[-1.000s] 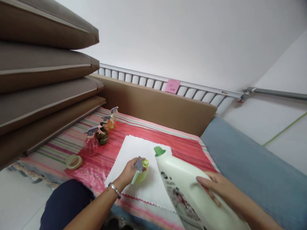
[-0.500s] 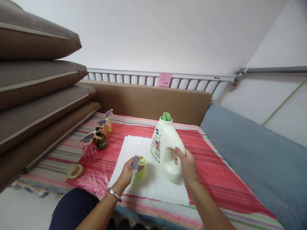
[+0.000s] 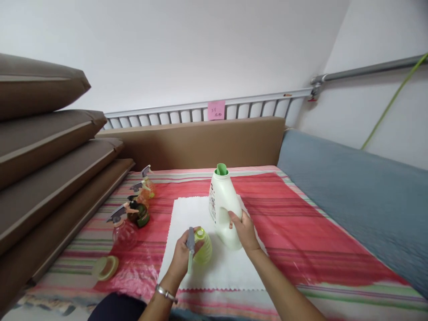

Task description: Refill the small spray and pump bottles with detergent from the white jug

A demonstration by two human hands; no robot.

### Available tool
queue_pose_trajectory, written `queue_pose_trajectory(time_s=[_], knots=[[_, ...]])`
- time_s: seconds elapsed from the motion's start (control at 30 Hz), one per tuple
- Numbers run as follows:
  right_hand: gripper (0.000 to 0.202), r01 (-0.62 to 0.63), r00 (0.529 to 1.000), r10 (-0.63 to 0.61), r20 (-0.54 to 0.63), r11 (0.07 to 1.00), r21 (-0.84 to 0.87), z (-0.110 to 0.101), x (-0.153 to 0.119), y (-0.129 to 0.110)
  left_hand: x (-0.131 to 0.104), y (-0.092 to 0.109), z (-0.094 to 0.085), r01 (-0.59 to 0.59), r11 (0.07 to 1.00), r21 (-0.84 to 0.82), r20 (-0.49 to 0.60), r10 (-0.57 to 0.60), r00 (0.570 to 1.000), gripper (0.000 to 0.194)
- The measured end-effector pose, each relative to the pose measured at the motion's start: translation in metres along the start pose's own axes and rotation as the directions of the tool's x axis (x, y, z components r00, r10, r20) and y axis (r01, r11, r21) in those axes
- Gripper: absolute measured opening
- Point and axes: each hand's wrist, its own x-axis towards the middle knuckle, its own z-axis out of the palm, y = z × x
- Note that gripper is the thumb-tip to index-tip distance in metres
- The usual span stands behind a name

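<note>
My left hand (image 3: pixel 184 253) is closed round the open neck area of a yellow-green bottle (image 3: pixel 203 249) and also holds a grey spray head (image 3: pixel 190 240) beside it. The bottle stands on a white scalloped mat (image 3: pixel 227 274). Gripping the handle of a large pale green jug (image 3: pixel 224 200) is my right hand (image 3: pixel 245 231). The jug is upright, slightly tilted, above or on the mat, with its green spout (image 3: pixel 221 170) uncapped. Whether its base touches the mat is unclear.
Several spray bottles stand at the left, among them a pink one (image 3: pixel 124 234) and a dark green one (image 3: pixel 141 216). A round pale cap (image 3: pixel 105 268) lies nearer. Brown cushions (image 3: pixel 60 174) are stacked far left; a blue-grey padded surface (image 3: pixel 351 191) borders the right.
The view has tilted and shifted. The jug has turned, showing less of its label, and is closer to the yellow-green bottle. Both hands keep their holds.
</note>
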Motion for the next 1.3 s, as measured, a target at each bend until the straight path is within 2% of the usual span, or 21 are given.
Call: queue_pose_trajectory(time_s=[0.1,0.2,0.3,0.37,0.5,0.63,0.7,0.77,0.9,0.97,1.03,1.1,1.2,1.3], knots=[[0.034,0.015,1.000,-0.014,0.012,0.999,-0.047,-0.008,-0.002,0.002,0.000,0.001,0.000,0.002,1.000,-0.003,0.011,-0.002,1.000,0.046],[0.039,0.060,0.996,-0.064,-0.059,0.996,-0.072,-0.018,-0.011,0.004,-0.001,0.004,0.000,0.011,1.000,-0.022,0.010,-0.011,1.000,0.046],[0.043,0.106,0.983,-0.118,-0.140,0.991,-0.085,-0.025,-0.029,0.002,-0.002,0.007,0.001,0.017,0.999,-0.034,0.007,-0.016,1.000,0.047],[0.037,0.120,0.986,-0.130,-0.108,0.988,-0.093,-0.023,-0.044,-0.003,-0.002,0.008,0.003,0.018,0.999,-0.037,-0.002,-0.019,1.000,0.050],[0.027,0.135,0.988,-0.126,0.094,0.987,-0.090,0.002,-0.072,-0.003,-0.002,0.007,0.003,0.020,0.999,-0.035,-0.004,-0.020,1.000,0.056],[0.063,0.134,0.969,-0.112,0.220,0.987,-0.084,0.041,-0.084,0.014,-0.002,0.008,0.003,0.007,0.998,-0.067,0.016,-0.006,1.000,0.053],[0.077,0.131,0.962,-0.108,0.252,0.989,-0.074,0.057,-0.084,0.022,-0.002,0.009,0.004,0.014,0.996,-0.091,0.027,-0.012,1.000,0.049],[0.083,0.136,0.956,-0.118,0.269,0.989,-0.051,0.069,-0.083,0.026,-0.002,0.009,0.006,0.011,0.995,-0.096,0.036,-0.007,0.999,0.047],[0.067,0.153,0.952,-0.148,0.267,0.988,0.002,0.080,-0.081,0.029,-0.002,0.006,0.002,-0.009,0.999,-0.053,0.072,0.013,0.997,0.048],[0.065,0.144,0.956,-0.141,0.257,0.990,0.010,0.083,-0.080,0.032,0.001,0.010,-0.007,-0.004,0.999,-0.043,0.045,0.006,0.999,0.048],[0.069,0.129,0.960,-0.127,0.251,0.992,0.008,0.084,-0.078,0.036,0.007,0.024,-0.018,-0.028,0.998,-0.064,-0.042,0.025,0.999,0.049],[0.073,0.117,0.960,-0.114,0.257,0.993,0.004,0.085,-0.077,0.040,0.013,0.049,-0.029,-0.102,0.988,-0.117,-0.125,0.087,0.988,0.050],[0.075,0.105,0.957,-0.099,0.273,0.994,-0.005,0.086,-0.076,0.044,0.022,0.094,-0.035,-0.235,0.953,-0.190,-0.137,0.211,0.968,0.050],[0.076,0.097,0.955,-0.088,0.282,0.995,-0.019,0.087,-0.076,0.045,0.028,0.126,-0.026,-0.297,0.940,-0.168,-0.100,0.283,0.954,0.050]])
